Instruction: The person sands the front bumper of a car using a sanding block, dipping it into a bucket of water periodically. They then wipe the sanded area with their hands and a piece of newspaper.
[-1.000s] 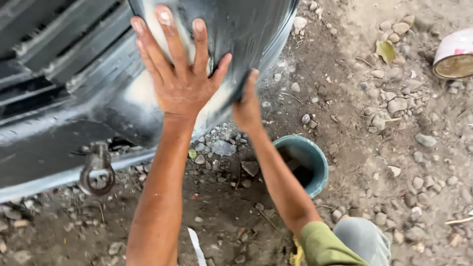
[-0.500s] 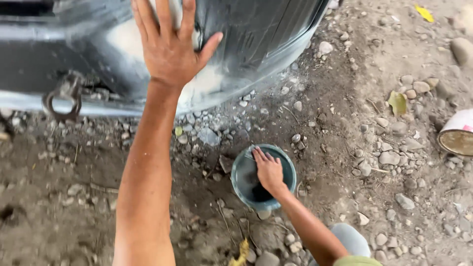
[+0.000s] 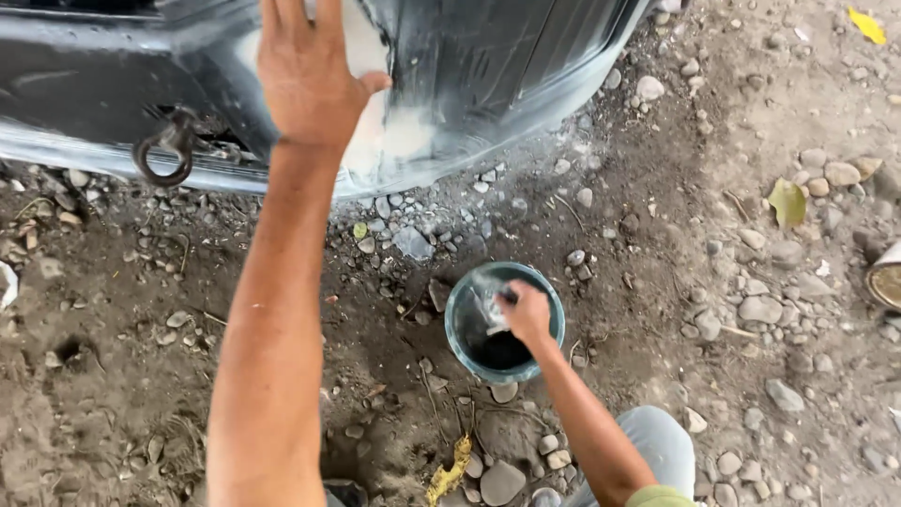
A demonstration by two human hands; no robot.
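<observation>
The person's left hand [image 3: 305, 80] lies flat and spread against the dark car bumper [image 3: 488, 66] at the far side of the scene, the palm pressed beside a pale sanded patch [image 3: 389, 131] on its curved lower edge. The right hand [image 3: 526, 314] reaches down into a small teal bucket [image 3: 462, 330] that stands on the dirt ground [image 3: 657, 235], its fingers closed around a wet grey piece, apparently a sheet of sandpaper or a rag [image 3: 488, 302]; which of the two cannot be told.

The bucket sits near and to the right of the sanded patch, so the patch lies up and to the far left of the right hand, with a strip of gravel between them. The left hand is much the nearer to the patch, just beside it, while the right is well apart from the bumper. The bumper's long axis runs left to right across the far edge of the view.

By count: one bucket, one wet piece in the right hand, one sanded patch, and one rusty metal tow ring [image 3: 164, 155] hanging under the bumper at the left. One yellow-green leaf [image 3: 786, 202] lies among the stones at the right.
</observation>
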